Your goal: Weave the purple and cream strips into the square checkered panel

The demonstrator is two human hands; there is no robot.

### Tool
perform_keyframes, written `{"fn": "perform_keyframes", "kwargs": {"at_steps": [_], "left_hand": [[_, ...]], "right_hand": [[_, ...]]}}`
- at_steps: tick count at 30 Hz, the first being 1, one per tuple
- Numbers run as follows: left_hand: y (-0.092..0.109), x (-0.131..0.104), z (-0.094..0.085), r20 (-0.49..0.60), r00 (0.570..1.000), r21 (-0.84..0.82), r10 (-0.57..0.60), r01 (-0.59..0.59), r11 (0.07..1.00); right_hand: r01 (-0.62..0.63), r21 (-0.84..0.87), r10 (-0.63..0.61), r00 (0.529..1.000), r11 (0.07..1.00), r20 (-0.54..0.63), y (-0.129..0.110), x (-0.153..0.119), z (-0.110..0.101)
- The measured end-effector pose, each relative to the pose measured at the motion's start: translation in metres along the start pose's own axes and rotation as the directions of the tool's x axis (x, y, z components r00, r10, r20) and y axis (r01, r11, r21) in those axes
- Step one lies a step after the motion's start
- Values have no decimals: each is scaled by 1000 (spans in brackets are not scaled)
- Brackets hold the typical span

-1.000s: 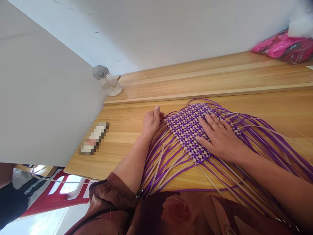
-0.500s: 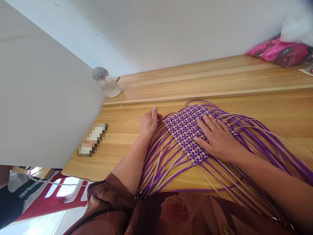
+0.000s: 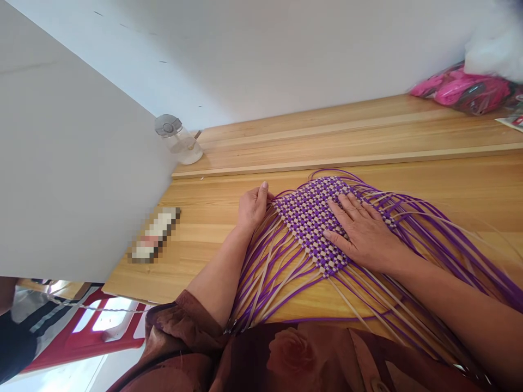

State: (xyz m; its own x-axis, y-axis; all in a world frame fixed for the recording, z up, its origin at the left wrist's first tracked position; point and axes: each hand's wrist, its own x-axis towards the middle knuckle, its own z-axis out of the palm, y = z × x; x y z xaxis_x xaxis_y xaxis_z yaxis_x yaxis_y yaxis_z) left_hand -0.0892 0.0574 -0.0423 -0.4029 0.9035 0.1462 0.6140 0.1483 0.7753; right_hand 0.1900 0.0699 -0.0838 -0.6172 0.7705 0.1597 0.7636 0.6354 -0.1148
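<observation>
A woven mat point(image 3: 304, 212) in a purple and beige check lies flat on the wooden table, with long loose strands point(image 3: 272, 261) fanning out from its edges. At its left corner, my left hand point(image 3: 252, 207) is closed with the thumb up, gripping strands where they leave the weave; the fingertips are partly hidden. My right hand point(image 3: 363, 228) rests palm down on the right half of the mat, fingers stretched out and slightly spread, covering part of the pattern. More purple and beige strands point(image 3: 441, 218) trail off to the right, past and under my right forearm.
A clear bottle with a grey lid point(image 3: 180, 141) stands on the raised back ledge point(image 3: 286, 139) against the wall. A blurred-out flat object point(image 3: 155, 235) lies at the table's left. Pink items in plastic bags point(image 3: 466, 90) sit back right. Left below are a red chair point(image 3: 98, 321) and part of another person point(image 3: 18, 337).
My left hand has shifted very slightly to the right at the mat's corner. My right hand stays flat on the weave, and the mat lies as before.
</observation>
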Motion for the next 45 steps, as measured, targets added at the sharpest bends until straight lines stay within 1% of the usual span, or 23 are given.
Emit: {"fn": "perform_keyframes", "kwargs": {"at_steps": [8, 12, 15, 18, 20, 21, 22, 23, 25, 27, 28, 30, 32, 34, 35, 37, 39, 41, 42, 43, 44, 45], "left_hand": [[-1, 1, 0, 11, 1000, -6, -2, 2, 1000], [-2, 1, -1, 9, 1000, -2, 0, 0, 1000], [-3, 2, -1, 9, 1000, 9, -6, 6, 1000], [-3, 3, -2, 28, 1000, 31, 6, -7, 999], [-2, 3, -4, 71, 997, 48, 10, -14, 999], [-1, 2, -6, 105, 994, 41, 9, -13, 999], [1, 2, -7, 142, 990, 18, 8, -11, 1000], [3, 0, -9, 175, 984, -17, 9, -6, 1000], [7, -3, -12, 227, 974, -114, 28, -2, 993], [12, -9, -15, 268, 962, -241, 59, 8, 971], [15, -12, -16, 292, 953, -305, 73, 20, 952], [22, -19, -19, 347, 933, -412, 92, 64, 909], [32, -28, -21, 382, 917, -480, 114, 92, 872], [42, -38, -25, 390, 906, -526, 162, 75, 847], [47, -42, -27, 398, 896, -537, 197, 53, 842], [56, -49, -35, 441, 858, -526, 264, 8, 851], [63, -51, -47, 532, 792, -473, 299, -16, 881], [69, -48, -61, 625, 720, -389, 302, -47, 920], [72, -45, -68, 657, 693, -344, 298, -76, 936], [76, -40, -75, 667, 683, -305, 297, -113, 946], [79, -34, -81, 659, 690, -277, 299, -147, 949], [83, -28, -84, 626, 716, -272, 311, -173, 947]], "right_hand": [[2, -2, -2, 1000, 1000, -2, 3, -1, 1], [8, 11, -7, 1000, 1000, -24, 2, -1, 1], [15, 81, -9, 997, 997, -76, 4, 2, -3], [46, 230, -4, 983, 972, -181, 12, 6, -15], [34, 284, 44, 963, 958, -267, 22, 9, -24], [-1, 284, 89, 951, 959, -295, 28, 10, -28], [-57, 277, 142, 943, 959, -299, 34, 10, -32], [-117, 270, 194, 941, 956, -279, 39, 10, -35], [-209, 274, 267, 944, 939, -194, 49, 11, -39], [-247, 282, 289, 950, 927, -118, 55, 11, -42], [-242, 285, 281, 954, 927, -102, 57, 11, -44], [-196, 304, 240, 964, 932, -113, 56, 10, -49], [-99, 363, 159, 978, 927, -138, 53, 9, -56], [-23, 433, 97, 984, 901, -150, 50, 6, -63], [-16, 464, 91, 986, 886, -140, 50, 4, -66], [-35, 527, 108, 988, 849, -107, 49, 0, -71], [-37, 586, 124, 986, 809, -109, 50, -3, -74], [22, 628, 120, 976, 778, -183, 50, -5, -76], [73, 636, 107, 965, 768, -240, 50, -7, -77], [133, 636, 85, 950, 760, -301, 49, -8, -78], [197, 630, 55, 932, 751, -357, 48, -9, -79], [259, 619, 21, 913, 741, -407, 46, -11, -80]]}}
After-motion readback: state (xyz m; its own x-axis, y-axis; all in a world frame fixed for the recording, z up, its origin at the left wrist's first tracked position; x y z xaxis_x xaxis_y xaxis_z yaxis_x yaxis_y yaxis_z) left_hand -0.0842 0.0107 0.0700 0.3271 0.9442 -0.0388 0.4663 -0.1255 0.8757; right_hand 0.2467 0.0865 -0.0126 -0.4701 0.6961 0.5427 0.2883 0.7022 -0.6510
